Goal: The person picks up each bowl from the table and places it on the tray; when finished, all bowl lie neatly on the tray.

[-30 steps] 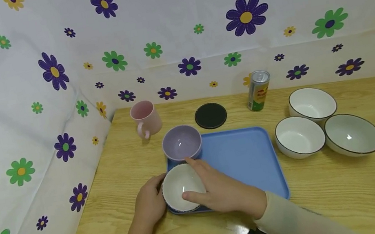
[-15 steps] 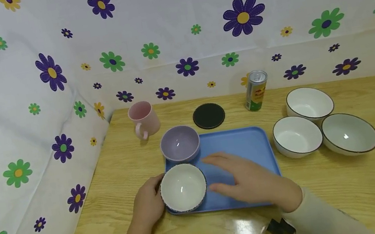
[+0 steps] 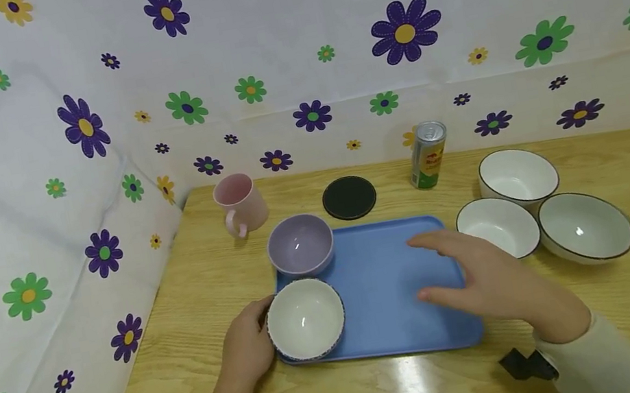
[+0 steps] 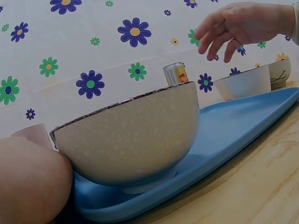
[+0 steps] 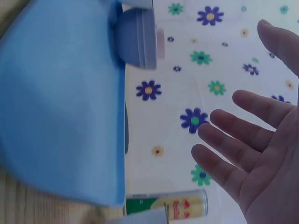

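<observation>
A white bowl with a dark speckled rim (image 3: pixel 306 320) stands upright at the near left corner of a blue tray (image 3: pixel 404 300). My left hand (image 3: pixel 246 343) rests against its left side; the lower fingers are hidden behind the bowl and tray edge, so whether they grip I cannot tell. A purple bowl (image 3: pixel 301 246) sits just behind, at the tray's far left corner. Over the tray's right end hangs my right hand (image 3: pixel 485 276), thumb and fingers spread and holding nothing. The right wrist view shows its fingers (image 5: pixel 229 144) loosely extended. It partly covers the nearest white bowl (image 3: pixel 498 225).
Two more white bowls with dark rims, one behind (image 3: pixel 518 175) and one to the right (image 3: pixel 585 226), cluster right of the tray. Along the back stand a pink mug (image 3: pixel 241 203), a black round coaster (image 3: pixel 349 197) and a drink can (image 3: pixel 430 155). Flowered cloth (image 3: pixel 263 38) hangs behind the table.
My right hand has let go of the speckled-rim bowl and moved right across the tray toward the white bowls. My left hand has stayed at the bowl's left side.
</observation>
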{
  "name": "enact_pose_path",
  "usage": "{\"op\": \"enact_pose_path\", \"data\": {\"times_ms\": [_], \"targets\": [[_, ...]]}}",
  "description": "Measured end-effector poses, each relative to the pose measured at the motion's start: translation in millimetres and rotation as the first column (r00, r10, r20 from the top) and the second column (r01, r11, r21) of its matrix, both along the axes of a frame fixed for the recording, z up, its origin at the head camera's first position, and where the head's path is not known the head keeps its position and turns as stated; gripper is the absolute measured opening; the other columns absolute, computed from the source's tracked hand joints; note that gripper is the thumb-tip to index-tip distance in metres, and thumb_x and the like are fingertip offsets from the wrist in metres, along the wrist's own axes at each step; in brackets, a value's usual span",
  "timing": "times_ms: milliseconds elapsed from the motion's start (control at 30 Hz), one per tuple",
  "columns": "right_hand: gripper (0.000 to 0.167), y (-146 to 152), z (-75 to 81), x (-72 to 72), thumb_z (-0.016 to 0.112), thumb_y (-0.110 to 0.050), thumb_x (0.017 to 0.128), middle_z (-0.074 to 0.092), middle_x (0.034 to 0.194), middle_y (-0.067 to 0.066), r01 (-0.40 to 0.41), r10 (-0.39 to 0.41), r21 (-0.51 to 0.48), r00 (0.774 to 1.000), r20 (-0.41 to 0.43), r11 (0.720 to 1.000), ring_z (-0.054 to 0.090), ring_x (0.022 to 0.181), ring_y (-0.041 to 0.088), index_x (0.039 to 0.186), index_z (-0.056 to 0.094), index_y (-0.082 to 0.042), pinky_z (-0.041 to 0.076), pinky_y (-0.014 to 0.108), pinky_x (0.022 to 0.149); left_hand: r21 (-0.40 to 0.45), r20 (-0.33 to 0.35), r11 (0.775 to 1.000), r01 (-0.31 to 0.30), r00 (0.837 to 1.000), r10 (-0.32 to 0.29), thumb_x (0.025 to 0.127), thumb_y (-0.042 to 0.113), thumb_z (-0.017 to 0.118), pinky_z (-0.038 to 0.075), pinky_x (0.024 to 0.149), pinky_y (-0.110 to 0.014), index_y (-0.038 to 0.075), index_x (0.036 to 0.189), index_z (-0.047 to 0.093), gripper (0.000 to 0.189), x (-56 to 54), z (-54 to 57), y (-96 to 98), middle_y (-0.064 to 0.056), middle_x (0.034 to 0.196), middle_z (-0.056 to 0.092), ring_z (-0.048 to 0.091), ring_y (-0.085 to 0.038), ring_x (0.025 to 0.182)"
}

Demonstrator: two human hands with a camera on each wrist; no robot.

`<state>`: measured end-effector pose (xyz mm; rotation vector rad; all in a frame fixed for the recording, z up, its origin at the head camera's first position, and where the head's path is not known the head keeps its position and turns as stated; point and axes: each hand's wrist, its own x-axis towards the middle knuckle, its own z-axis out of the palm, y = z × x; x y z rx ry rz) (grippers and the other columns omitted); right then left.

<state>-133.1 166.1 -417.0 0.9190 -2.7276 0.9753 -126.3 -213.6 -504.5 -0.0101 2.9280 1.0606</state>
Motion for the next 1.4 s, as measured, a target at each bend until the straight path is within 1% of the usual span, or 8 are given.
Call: {"op": "enact_pose_path", "data": {"times_ms": [233,333,533,733,833,933,1133,1400], "targets": [[0.066,27.9,-5.6,2.7,0.083,-0.036,0.083,0.054,0.144,0.007,0.101,-0.101,0.015,0.994,0.037,0.995,0.051,0.132,0.028,0.140,0.058,-0.013,0.047,0.052,0.102,0.026,0.026,1.000,-0.015,1.000,0.014,0.104,0.015,0.053,0.042,0.109,-0.055,0.006,0.136,0.063,0.035,3.9,-2.6,0.7,-0.014,0.133,0.064,0.056,-0.037,0.129],[0.070,41.8,-7.1,5.2,0.086,-0.033,0.081,0.053,0.145,0.007,0.153,-0.153,0.002,0.987,0.046,0.988,0.048,0.133,0.029,0.142,0.056,-0.013,0.045,0.038,0.105,0.019,0.028,1.000,-0.013,1.000,0.013,0.104,0.016,0.053,0.043,0.109,-0.055,0.005,0.136,0.063,0.035,4.8,-2.8,1.2,-0.014,0.132,0.065,0.056,-0.037,0.128],[0.086,70.7,-10.1,4.3,0.089,-0.025,0.077,0.048,0.147,0.017,0.219,-0.218,-0.028,0.975,0.051,0.975,0.042,0.133,0.041,0.149,0.045,-0.008,0.038,0.049,0.110,0.007,0.012,1.000,-0.009,1.000,0.009,0.104,0.016,0.053,0.043,0.109,-0.055,0.005,0.136,0.063,0.035,3.5,-1.7,-0.5,-0.015,0.133,0.064,0.056,-0.037,0.129],[0.092,94.2,-8.5,3.7,0.093,-0.022,0.070,0.048,0.147,0.021,0.273,-0.273,-0.032,0.962,0.014,0.962,0.043,0.131,0.044,0.148,0.047,-0.008,0.030,0.029,0.115,0.022,0.008,1.000,-0.003,1.000,0.002,0.104,0.017,0.053,0.042,0.110,-0.054,0.005,0.136,0.063,0.035,2.6,-3.8,-2.3,-0.014,0.134,0.064,0.056,-0.036,0.129],[0.096,106.8,-9.1,2.6,0.093,-0.021,0.070,0.044,0.148,0.025,0.281,-0.280,-0.031,0.959,0.039,0.959,0.039,0.133,0.049,0.150,0.043,-0.005,0.027,0.047,0.119,0.023,0.003,1.000,-0.003,1.000,0.002,0.104,0.017,0.053,0.043,0.109,-0.054,0.005,0.135,0.063,0.035,2.6,-4.5,-2.3,-0.014,0.133,0.064,0.056,-0.036,0.129],[0.100,123.0,-11.7,0.9,0.093,-0.022,0.069,0.040,0.147,0.034,0.304,-0.303,-0.015,0.952,0.050,0.953,0.034,0.132,0.058,0.150,0.039,0.002,0.022,0.072,0.112,0.017,0.001,1.000,-0.003,1.000,0.003,0.104,0.017,0.053,0.043,0.109,-0.054,0.006,0.135,0.063,0.035,2.6,-4.1,-2.1,-0.014,0.133,0.064,0.056,-0.036,0.129],[0.110,156.2,-16.9,1.2,0.091,-0.033,0.071,0.030,0.151,0.039,0.444,-0.451,0.099,0.889,0.073,0.891,0.024,0.136,0.063,0.154,0.030,0.006,0.014,0.079,0.108,0.010,-0.002,1.000,0.005,1.000,-0.005,0.104,0.016,0.052,0.043,0.110,-0.054,0.005,0.136,0.063,0.035,1.0,-1.4,-1.4,-0.015,0.134,0.064,0.056,-0.036,0.129],[0.122,180.1,-22.1,5.4,0.086,-0.045,0.073,0.012,0.154,0.043,0.556,-0.586,0.250,0.808,0.063,0.793,0.015,0.136,0.068,0.157,0.014,0.006,0.017,0.086,0.099,-0.006,0.001,1.000,0.008,1.000,-0.008,0.104,0.017,0.052,0.043,0.109,-0.054,0.004,0.136,0.063,0.036,-1.6,0.3,-1.6,-0.016,0.133,0.064,0.056,-0.037,0.128]]}}
